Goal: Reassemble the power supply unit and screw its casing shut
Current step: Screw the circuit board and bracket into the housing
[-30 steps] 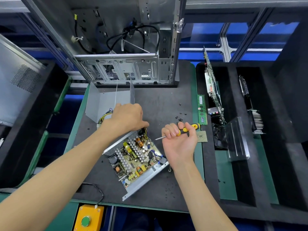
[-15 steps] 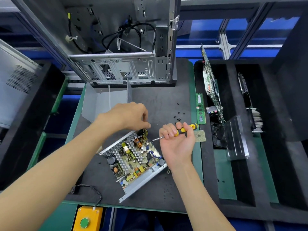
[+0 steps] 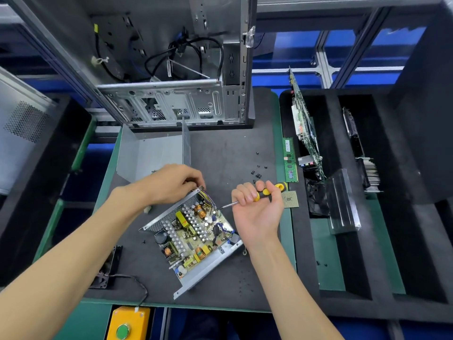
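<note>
Left hand fingers pinching open power supply corner; right hand fingers curled round screwdriver; no legible writing

Bright even overhead light, soft shadows, sharp centre, wide-angle bending & slight blur at edges.

No legible text, brand, number or sign anywhere. White label on RAM stick: print too small to read. Yellow tag on case cable: blank or unreadable. Markings on PSU board components: blurred, not resolvable.
</note>
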Demonstrator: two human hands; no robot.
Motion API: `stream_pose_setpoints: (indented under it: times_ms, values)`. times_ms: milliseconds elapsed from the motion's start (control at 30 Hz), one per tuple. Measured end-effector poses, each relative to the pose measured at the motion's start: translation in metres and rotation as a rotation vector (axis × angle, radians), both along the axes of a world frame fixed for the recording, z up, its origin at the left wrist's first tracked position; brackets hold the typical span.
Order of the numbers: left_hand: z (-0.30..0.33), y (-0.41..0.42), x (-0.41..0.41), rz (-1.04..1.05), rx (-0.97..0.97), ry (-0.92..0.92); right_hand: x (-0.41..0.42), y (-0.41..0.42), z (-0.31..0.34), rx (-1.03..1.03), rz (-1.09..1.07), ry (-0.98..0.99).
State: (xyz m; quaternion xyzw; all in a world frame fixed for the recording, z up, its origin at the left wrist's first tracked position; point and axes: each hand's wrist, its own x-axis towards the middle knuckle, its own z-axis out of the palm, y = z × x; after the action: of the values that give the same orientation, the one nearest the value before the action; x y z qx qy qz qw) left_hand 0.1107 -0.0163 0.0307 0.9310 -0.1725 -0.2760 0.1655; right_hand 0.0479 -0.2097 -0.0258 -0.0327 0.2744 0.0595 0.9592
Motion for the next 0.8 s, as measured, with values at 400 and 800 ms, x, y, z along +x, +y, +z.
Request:
stream_pose_setpoints:
  times_ms: [400, 800]
  values:
    - [-0.047, -0.009, -0.047, 0.273, -0.006, -0.414, 0.012, -0.006, 0.003, -0.062, -0.047, -0.049]
    - [-0.06, -0.023, -0.04, 0.334, 0.087, -0.449, 0.047, -0.004, -0.003, -0.251, -0.052, -0.113]
